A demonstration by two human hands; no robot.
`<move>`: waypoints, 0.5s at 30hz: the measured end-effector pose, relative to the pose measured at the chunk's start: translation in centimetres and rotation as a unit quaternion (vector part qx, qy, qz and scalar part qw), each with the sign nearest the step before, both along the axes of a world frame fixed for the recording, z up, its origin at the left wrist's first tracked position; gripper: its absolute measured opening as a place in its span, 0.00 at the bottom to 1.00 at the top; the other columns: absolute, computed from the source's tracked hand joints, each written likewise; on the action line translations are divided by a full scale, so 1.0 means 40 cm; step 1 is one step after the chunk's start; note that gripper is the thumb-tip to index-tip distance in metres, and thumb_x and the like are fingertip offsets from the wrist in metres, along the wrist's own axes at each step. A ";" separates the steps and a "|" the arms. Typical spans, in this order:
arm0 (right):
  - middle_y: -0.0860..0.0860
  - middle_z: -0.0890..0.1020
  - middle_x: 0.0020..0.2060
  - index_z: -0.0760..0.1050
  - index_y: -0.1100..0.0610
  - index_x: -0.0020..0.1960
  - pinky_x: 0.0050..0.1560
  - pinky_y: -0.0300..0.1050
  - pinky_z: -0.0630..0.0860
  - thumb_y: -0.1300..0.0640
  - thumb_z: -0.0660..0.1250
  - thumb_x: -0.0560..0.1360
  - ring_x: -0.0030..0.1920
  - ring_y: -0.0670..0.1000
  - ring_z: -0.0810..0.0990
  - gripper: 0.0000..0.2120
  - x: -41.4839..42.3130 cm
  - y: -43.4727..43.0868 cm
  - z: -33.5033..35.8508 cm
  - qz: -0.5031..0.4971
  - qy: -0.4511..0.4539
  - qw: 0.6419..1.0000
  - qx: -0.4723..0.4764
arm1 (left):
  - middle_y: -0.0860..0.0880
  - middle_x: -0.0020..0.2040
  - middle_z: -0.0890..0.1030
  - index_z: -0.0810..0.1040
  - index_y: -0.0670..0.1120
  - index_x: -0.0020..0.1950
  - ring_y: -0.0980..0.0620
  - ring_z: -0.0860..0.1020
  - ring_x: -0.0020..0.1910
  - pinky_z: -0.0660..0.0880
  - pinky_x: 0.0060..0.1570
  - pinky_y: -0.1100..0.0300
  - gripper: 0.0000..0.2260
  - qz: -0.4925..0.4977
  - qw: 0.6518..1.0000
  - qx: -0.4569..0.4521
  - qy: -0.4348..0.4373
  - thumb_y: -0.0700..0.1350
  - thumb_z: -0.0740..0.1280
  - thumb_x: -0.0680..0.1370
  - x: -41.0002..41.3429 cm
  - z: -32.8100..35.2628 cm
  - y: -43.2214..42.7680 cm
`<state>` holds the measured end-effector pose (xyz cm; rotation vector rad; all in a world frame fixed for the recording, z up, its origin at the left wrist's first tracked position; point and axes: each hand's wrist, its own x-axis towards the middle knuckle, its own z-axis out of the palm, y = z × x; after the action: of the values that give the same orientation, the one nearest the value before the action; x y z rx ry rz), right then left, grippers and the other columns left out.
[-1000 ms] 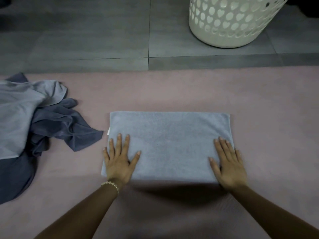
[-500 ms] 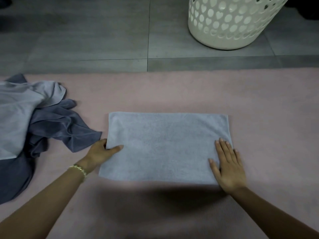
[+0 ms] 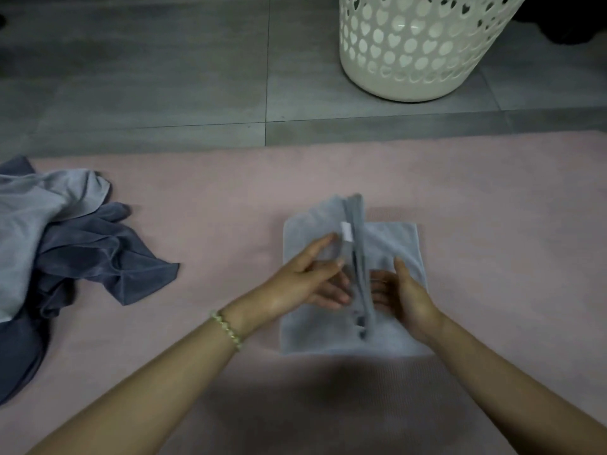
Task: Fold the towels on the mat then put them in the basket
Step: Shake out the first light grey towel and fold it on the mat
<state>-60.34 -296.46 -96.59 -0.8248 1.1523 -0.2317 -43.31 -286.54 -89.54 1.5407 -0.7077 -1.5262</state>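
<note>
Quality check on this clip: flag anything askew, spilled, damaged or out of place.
Nothing is spilled or damaged. The light grey towel on the mat has an edge standing up between the left hand and right hand, mid-fold. The towel pile at left lies crumpled. The basket stands upright on the floor.

Grey floor tiles (image 3: 164, 77) with thin grout lines fill the far part of the scene. A dark, unclear shape (image 3: 565, 21) sits at the far right corner.
</note>
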 end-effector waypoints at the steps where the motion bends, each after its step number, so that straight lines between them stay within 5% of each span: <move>1: 0.55 0.81 0.46 0.75 0.60 0.55 0.44 0.45 0.76 0.39 0.42 0.80 0.44 0.52 0.80 0.31 -0.001 -0.009 -0.002 -0.008 0.000 0.998 0.055 | 0.49 0.44 0.79 0.67 0.52 0.67 0.52 0.80 0.40 0.78 0.42 0.60 0.16 -0.002 0.998 -0.024 -0.051 0.41 0.61 0.80 -0.019 -0.019 -0.001; 3: 0.52 0.79 0.47 0.72 0.54 0.56 0.44 0.45 0.74 0.36 0.45 0.79 0.47 0.50 0.78 0.27 0.000 -0.017 -0.004 -0.018 0.022 0.996 0.085 | 0.52 0.56 0.77 0.68 0.49 0.69 0.53 0.76 0.54 0.71 0.56 0.64 0.17 -0.041 0.965 -0.066 -0.249 0.47 0.61 0.80 -0.019 -0.082 0.013; 6: 0.50 0.80 0.41 0.76 0.55 0.45 0.41 0.45 0.75 0.44 0.60 0.78 0.43 0.51 0.79 0.16 0.027 0.009 -0.018 0.002 0.102 0.993 -0.052 | 0.50 0.73 0.65 0.61 0.47 0.75 0.53 0.61 0.72 0.52 0.71 0.66 0.33 -0.151 0.872 -0.080 -0.458 0.65 0.48 0.77 -0.001 -0.166 0.052; 9: 0.46 0.76 0.34 0.72 0.58 0.45 0.37 0.34 0.71 0.54 0.67 0.76 0.35 0.43 0.75 0.08 0.052 0.054 -0.038 0.010 0.154 0.953 -0.263 | 0.55 0.77 0.49 0.44 0.51 0.77 0.58 0.44 0.76 0.37 0.73 0.63 0.40 -0.187 0.824 -0.066 -0.531 0.70 0.29 0.70 -0.010 -0.215 0.068; 15: 0.44 0.76 0.32 0.71 0.53 0.45 0.34 0.30 0.69 0.55 0.65 0.77 0.32 0.39 0.75 0.04 -0.017 0.032 -0.013 -0.051 0.145 0.894 -0.420 | 0.57 0.76 0.41 0.38 0.55 0.74 0.56 0.38 0.75 0.30 0.71 0.61 0.34 -0.213 0.796 -0.084 -0.560 0.68 0.28 0.72 -0.068 -0.225 0.020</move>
<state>-61.02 -295.19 -97.12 -1.6009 1.3864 -0.7480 -46.03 -285.73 -98.54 2.1742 -1.8956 -0.6091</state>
